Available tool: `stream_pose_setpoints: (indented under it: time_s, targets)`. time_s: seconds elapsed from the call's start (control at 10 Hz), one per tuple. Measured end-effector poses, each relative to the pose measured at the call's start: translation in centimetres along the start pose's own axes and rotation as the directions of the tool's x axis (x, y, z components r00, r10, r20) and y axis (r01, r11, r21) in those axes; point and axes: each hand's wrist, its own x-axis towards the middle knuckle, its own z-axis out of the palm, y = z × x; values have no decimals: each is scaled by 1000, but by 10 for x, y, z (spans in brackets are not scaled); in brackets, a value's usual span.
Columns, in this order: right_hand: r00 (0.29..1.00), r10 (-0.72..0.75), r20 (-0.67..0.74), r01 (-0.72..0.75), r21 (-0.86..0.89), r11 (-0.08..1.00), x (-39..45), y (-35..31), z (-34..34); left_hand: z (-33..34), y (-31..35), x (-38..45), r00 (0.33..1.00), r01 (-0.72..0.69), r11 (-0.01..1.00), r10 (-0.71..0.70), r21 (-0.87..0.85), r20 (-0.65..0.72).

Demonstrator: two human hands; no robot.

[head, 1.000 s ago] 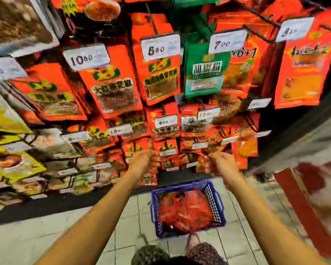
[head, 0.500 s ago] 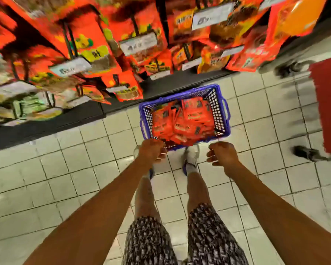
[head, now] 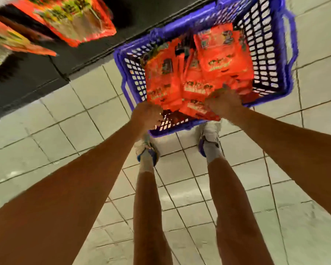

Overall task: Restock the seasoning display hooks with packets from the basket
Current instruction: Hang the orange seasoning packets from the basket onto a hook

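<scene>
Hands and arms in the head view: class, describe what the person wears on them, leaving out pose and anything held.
Nothing shows on them. The left hand and the right hand are bare, without gloves. Both forearms are uncovered to the frame edge: no sleeve or watch shows. The frame is blurred, so small items such as rings cannot be ruled out.

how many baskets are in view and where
1. The blue basket sits on the tiled floor just ahead of the person's shoes, below the display, filled with red seasoning packets. Both hands reach into its near end. No other basket shows in this frame.
</scene>
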Motion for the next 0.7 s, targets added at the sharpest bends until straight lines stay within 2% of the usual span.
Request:
stream_pose_setpoints:
  time_s: [0.1, 0.2, 0.3, 0.4, 0.5, 0.6, 0.7]
  targets:
    - [999, -30, -32, 28, -59, 998, 27, -25, 24, -4, -2, 22, 997, -65, 997, 67, 33, -42]
    - [998, -45, -53, 37, -143, 989, 56, -58, 58, -11, -11, 40, 995, -65, 997, 68, 39, -73]
    - [994, 61, -87, -62, -10, 998, 67, -65, 75, -16, -20, 52, 996, -29, 996, 37, 89, -84]
    - [972, 217, -88, -177, 328, 928, 69, -62, 86, -21, -29, 58, 995, -4, 995, 13, 96, -98]
    - [971, 238, 22, -213, 533, 819, 60, -56, 80, -23, -33, 58, 990, -29, 991, 46, 130, -130]
    - [957, 157, 242, -281, 662, 695, 39, -43, 57, -24, -36, 54, 955, -151, 929, 225, 339, -191]
    - [931, 72, 358, -320, 703, 635, 27, -34, 41, -24, -38, 54, 922, -212, 821, 347, 530, -169]
